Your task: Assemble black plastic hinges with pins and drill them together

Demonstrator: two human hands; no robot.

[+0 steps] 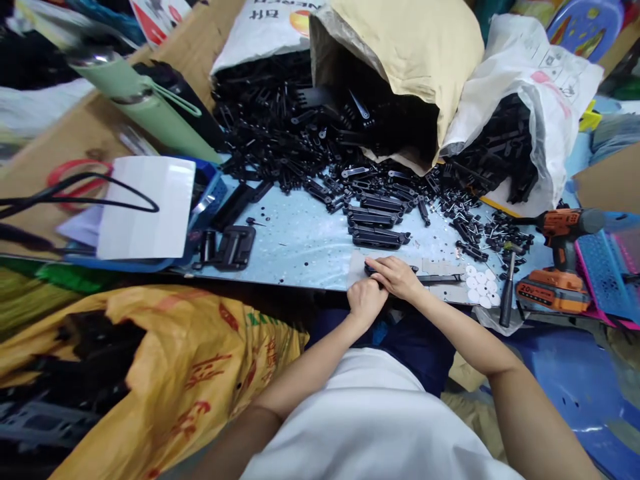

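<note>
Both hands meet at the front edge of the blue worktop (300,233). My left hand (367,303) is closed in a fist against the edge, its fingers around the near end of a black plastic part (370,269). My right hand (399,277) lies over the same part, fingers bent down onto it, hiding most of it. Just right of my right hand, a long narrow black piece (441,279) rests on a grey strip. Beyond the hands, several assembled black plastic parts (381,237) lie in a row.
Loose black parts (280,147) spill from a paper sack (405,40). Screws (495,227) lie scattered at right, near a screwdriver (507,293) and an orange cordless drill (563,257). White round discs (481,285) sit by the edge. At left are a blue tray (125,265) and green bottle (160,120).
</note>
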